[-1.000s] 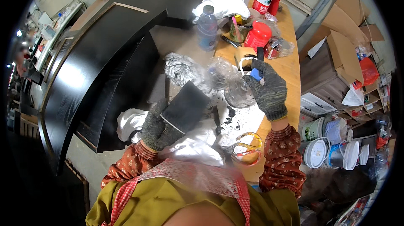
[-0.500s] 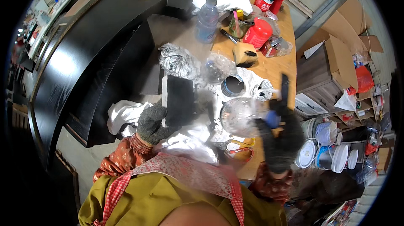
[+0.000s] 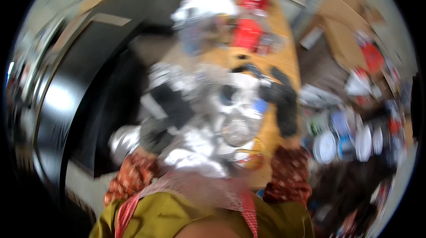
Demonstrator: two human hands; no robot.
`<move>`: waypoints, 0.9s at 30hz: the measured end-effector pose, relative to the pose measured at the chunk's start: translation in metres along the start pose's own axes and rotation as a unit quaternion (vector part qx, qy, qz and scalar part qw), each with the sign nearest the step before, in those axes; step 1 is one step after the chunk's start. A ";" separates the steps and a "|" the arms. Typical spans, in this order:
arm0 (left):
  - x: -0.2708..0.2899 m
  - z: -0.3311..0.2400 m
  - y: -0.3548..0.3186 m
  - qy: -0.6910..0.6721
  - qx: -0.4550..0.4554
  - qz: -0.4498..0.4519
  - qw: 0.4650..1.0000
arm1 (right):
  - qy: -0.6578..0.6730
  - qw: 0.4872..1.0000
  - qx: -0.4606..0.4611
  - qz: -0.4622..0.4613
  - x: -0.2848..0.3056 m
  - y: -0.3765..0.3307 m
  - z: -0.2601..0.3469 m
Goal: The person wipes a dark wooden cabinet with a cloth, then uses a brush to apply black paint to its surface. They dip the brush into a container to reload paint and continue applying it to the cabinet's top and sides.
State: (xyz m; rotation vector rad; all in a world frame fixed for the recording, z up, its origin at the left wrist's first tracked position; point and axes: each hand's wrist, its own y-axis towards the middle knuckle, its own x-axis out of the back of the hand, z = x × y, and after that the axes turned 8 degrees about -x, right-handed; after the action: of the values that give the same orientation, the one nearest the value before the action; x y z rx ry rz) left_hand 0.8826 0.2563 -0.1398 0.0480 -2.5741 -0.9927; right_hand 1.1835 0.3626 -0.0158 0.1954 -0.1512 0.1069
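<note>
Motion blurs the whole picture. My left hand (image 3: 155, 136), in a dark grey work glove, has its fingers closed at the lower edge of a black-faced flat block with a white side (image 3: 171, 105), which it seems to grip; the block stands tilted. My right hand (image 3: 285, 107), gloved too, reaches over the right of the table, a finger pointing away and others bent left. Smearing hides whether they hold anything. Close to them are a white stained cloth (image 3: 244, 85) and a small blue thing (image 3: 260, 106). A cup of dark liquid (image 3: 227, 95) and a clear plastic container (image 3: 239, 131) lie between my hands.
Scissors with yellow and red handles (image 3: 254, 159) lie near the front edge. White cloths (image 3: 195, 156) are beside my left hand. A clear bottle (image 3: 191, 36) and a red container (image 3: 247, 34) stand farther back. Black furniture (image 3: 60, 100) curves along the left; white buckets (image 3: 325, 147) stand right.
My right hand has moved away from me across the table, leaving the blue thing by the cloth. The block has tilted counterclockwise with my left hand. The view has shifted.
</note>
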 end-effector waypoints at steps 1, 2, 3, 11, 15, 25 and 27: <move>-0.006 -0.022 0.001 -0.118 0.056 -0.099 0.987 | -0.050 0.998 0.031 0.025 -0.011 0.014 -0.012; -0.003 -0.020 -0.001 -0.193 0.105 -0.100 0.970 | -0.102 0.992 0.064 0.023 -0.013 0.020 -0.022; 0.003 -0.013 0.002 -0.452 0.190 -0.133 0.861 | -0.142 0.985 0.096 0.017 -0.015 0.029 -0.037; 0.006 0.029 0.038 -0.679 0.215 -0.098 0.695 | -0.138 0.984 0.109 0.012 -0.033 0.019 -0.084; -0.009 0.039 0.025 -0.292 0.176 -0.043 0.939 | 0.063 0.995 0.070 0.022 -0.036 -0.007 -0.087; -0.047 -0.023 0.043 0.280 0.035 0.226 0.932 | 0.324 0.944 -0.005 -0.057 -0.032 -0.028 -0.127; -0.028 0.015 0.021 -0.247 0.181 0.099 0.947 | 0.393 0.914 -0.015 -0.099 -0.039 -0.035 -0.121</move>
State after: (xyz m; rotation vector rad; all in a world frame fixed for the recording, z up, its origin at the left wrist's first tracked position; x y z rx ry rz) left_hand 0.9049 0.2864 -0.1456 -0.4054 -3.1064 -0.4896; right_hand 1.1663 0.3489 -0.1461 0.1235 0.6719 -0.0241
